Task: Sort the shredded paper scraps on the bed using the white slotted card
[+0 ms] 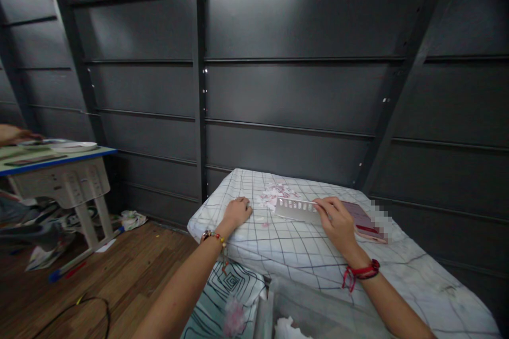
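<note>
My right hand [337, 222] pinches the end of a flat pale-grey strip [298, 212] with a row of cut-out slots along its upper edge. The strip is held at the near side of a heap of small white and pink scraps [274, 194]. My left hand [237, 212] rests on the white checked cloth [246, 183], left of the heap, with its fingers laid on the fabric and nothing seen in them. Just beyond my right hand lies a dark-red flat item in a pink case [360, 217], partly hidden.
A grey plastic bin [318, 299] with white scraps stands before me. Beside it is patterned teal fabric [214, 296] with a pinkish clear bundle [234, 318]. At left, another person's hand [16, 134] is over a blue-edged desk [107, 151]. A cable [107, 310] crosses the floor.
</note>
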A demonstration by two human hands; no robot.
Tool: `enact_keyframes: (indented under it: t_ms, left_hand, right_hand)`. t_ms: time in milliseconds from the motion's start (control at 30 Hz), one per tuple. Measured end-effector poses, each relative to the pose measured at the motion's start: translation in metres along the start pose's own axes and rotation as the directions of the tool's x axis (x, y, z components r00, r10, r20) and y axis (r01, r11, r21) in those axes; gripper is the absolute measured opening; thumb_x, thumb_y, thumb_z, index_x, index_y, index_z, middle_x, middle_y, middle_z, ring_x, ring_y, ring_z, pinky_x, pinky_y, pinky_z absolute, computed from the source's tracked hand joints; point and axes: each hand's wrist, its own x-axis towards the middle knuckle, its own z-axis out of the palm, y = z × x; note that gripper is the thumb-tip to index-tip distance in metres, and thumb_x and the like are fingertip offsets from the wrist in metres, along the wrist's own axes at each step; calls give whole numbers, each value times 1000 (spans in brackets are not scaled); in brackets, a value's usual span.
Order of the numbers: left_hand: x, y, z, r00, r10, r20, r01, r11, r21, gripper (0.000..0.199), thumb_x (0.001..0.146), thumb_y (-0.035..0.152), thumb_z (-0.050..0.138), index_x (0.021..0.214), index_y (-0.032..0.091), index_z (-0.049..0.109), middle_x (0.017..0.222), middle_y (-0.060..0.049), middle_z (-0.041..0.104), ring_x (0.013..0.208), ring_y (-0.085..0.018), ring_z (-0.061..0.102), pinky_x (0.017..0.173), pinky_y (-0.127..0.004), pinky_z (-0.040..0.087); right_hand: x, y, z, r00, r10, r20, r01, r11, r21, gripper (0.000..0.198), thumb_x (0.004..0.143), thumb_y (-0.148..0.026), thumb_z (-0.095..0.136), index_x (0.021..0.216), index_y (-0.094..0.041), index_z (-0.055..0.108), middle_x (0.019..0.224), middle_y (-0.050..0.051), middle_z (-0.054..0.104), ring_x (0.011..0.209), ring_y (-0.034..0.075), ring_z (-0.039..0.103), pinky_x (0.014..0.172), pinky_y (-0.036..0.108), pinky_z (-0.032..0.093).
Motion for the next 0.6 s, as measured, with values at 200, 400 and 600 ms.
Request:
enact_keyframes:
  t_ms: [200, 400, 600]
  left_hand:
    - [-1, 1, -2, 1000, -6, 5, 6, 1000, -4, 28, 87, 26, 42, 105, 15, 61, 110, -10, 63, 102, -22, 57, 90, -30, 41]
    - [0, 1, -1, 1000, -6, -4, 6, 1000, 0, 29, 86, 26, 43, 106, 16, 61, 110, -9, 63, 103, -22, 56, 92, -30, 40]
    - [2, -1, 2, 1000, 6, -7, -6, 1000, 9, 29, 86, 26, 42, 105, 15, 60, 111, -9, 62, 102, -22, 56, 90, -29, 40]
  right_hand:
    - [-1, -4, -1, 999, -2, 34, 1, 1000, 7, 17, 88, -28, 48, 89, -23, 64, 78, 3, 58, 73, 16, 56, 68, 31, 47]
    - [2, -3, -2, 999, 36, -4, -36, 999, -13, 18, 87, -28, 48, 88, -22, 65, 78, 4, 59, 74, 17, 57, 68, 32, 47]
    - [-3, -5, -1, 999, 33, 42, -34, 999, 18, 18, 88, -28, 47, 88, -22, 65, 78, 4, 60, 74, 17, 57, 68, 32, 47]
